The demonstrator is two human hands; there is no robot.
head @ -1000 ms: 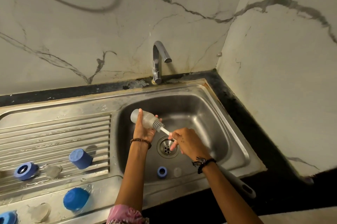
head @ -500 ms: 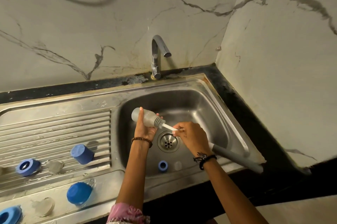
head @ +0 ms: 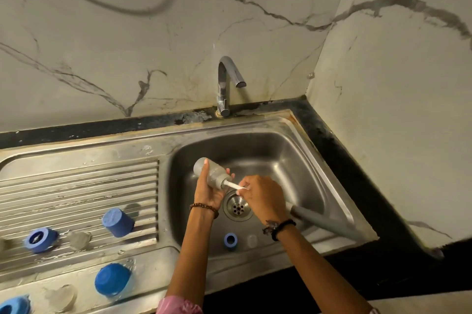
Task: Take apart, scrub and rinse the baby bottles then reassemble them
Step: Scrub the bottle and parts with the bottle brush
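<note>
Deep inside held bottle (head: 210, 171), brush (head: 233, 185)

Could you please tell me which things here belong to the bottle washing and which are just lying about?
In use: bottle, brush, left hand, right hand, blue ring in the sink, blue caps on the drainer.
Lying about: tap, hose on the wall.

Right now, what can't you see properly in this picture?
Head view only:
- Brush head: hidden inside the cloudy bottle that the left hand holds.
- Brush handle: partly behind the right hand.
- Blue ring on the drainboard: cut off by the bottom-left corner.
- Clear piece in the sink: too faint to identify.
</note>
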